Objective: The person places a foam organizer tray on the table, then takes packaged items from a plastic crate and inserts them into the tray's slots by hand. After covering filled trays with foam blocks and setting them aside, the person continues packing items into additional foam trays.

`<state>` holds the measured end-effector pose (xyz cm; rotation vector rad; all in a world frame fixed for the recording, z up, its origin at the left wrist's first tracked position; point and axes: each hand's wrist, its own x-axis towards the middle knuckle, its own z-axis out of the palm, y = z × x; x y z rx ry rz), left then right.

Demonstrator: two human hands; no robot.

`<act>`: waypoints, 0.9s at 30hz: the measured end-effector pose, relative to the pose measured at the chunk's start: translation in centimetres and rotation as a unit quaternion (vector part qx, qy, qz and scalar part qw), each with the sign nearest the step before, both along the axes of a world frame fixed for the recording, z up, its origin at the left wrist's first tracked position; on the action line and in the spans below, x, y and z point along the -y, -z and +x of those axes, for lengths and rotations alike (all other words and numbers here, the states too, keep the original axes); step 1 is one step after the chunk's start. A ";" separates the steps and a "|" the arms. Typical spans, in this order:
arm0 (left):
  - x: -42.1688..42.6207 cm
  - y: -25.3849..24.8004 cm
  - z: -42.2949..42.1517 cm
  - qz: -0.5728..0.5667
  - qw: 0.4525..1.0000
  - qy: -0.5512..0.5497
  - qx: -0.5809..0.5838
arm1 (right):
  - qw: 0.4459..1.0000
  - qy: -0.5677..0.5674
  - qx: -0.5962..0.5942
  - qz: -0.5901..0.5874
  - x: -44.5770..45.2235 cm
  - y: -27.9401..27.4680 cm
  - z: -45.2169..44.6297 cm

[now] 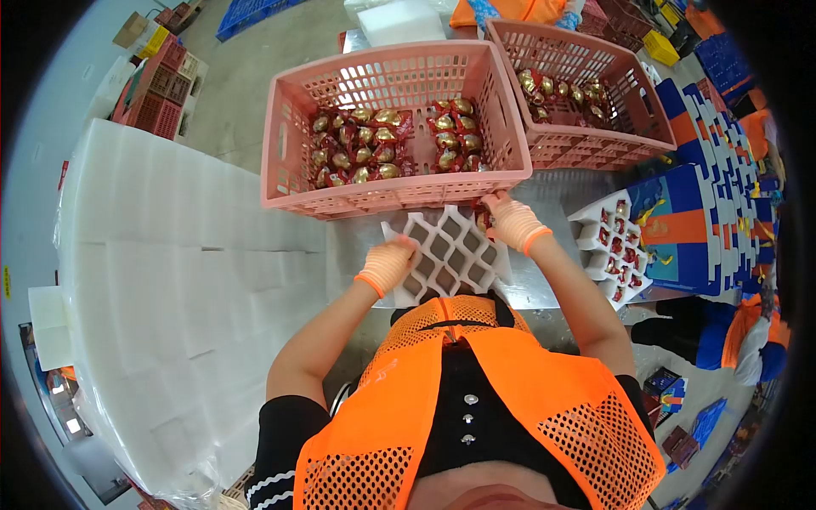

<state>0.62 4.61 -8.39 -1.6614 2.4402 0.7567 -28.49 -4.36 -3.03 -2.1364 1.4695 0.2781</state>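
Note:
My left hand (389, 260), in a pale glove with an orange cuff, is closed at the left edge of a white foam lattice (436, 270) with diamond-shaped cells. At the lattice's upper right corner, my right hand (510, 219), gloved alike, has its fingers closed around a red-and-gold wrapped piece (484, 223). Right behind the lattice stands a pink crate (395, 200) holding many gold and red wrapped pieces (364, 155). Its front wall is just beyond my hands.
A second pink crate (586, 140) with wrapped pieces stands at the back right. A filled foam tray (614, 246) lies right, beside stacked blue and orange boxes (676, 225). White foam blocks (187, 280) rise on the left. A co-worker (722, 336) is at the far right.

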 end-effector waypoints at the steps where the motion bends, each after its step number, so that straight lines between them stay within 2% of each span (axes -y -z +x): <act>1: 0.1 0.3 0.1 -0.007 1.000 0.001 0.002 | 1.000 -0.028 -0.005 -0.008 0.1 0.0 0.3; 6: 0.4 -1.0 0.0 0.014 1.000 -0.001 0.005 | 0.988 -0.135 0.005 -0.075 -1.0 2.6 0.1; 9: 0.7 -0.8 0.5 0.021 1.000 0.008 -0.011 | 0.981 -0.115 0.076 -0.139 -2.0 3.9 -1.2; 11: 0.3 -0.2 0.9 0.007 1.000 0.008 -0.025 | 0.983 -0.135 0.039 -0.116 -1.5 3.7 -1.4; 15: 0.4 -1.2 0.5 0.053 0.998 -0.012 0.013 | 0.980 -0.156 -0.048 -0.111 -0.9 3.3 -0.8; 18: 0.8 -2.0 -0.2 0.059 0.998 -0.012 0.023 | 0.941 -0.238 -0.147 -0.191 -1.3 7.4 0.3; 20: 1.3 -2.9 -0.5 0.081 0.995 -0.001 0.060 | 0.950 -0.222 -0.087 -0.202 -0.9 7.8 -0.4; 21: 0.6 -2.6 -0.1 0.051 0.999 -0.005 0.011 | 0.953 -0.214 -0.055 -0.205 -1.3 7.5 -0.7; 23: -0.2 -1.8 1.3 -0.029 0.996 -0.016 -0.085 | 0.970 -0.175 0.014 -0.167 -1.4 4.3 -1.6; 24: -0.2 -5.5 2.2 -0.038 0.993 -0.006 -0.115 | 0.972 -0.170 0.042 -0.154 -1.6 2.1 -1.5; 25: 0.5 -8.4 3.4 -0.103 0.986 -0.012 -0.131 | 0.983 -0.122 0.075 -0.118 -1.9 -0.1 -1.4; 26: 1.3 -10.8 4.8 -0.165 0.975 -0.017 -0.146 | 0.987 -0.120 0.086 -0.062 -1.5 -4.1 -0.5; 27: 2.3 -12.9 6.3 -0.226 0.961 -0.018 -0.159 | 0.980 -0.137 0.132 -0.053 -0.7 -7.6 0.3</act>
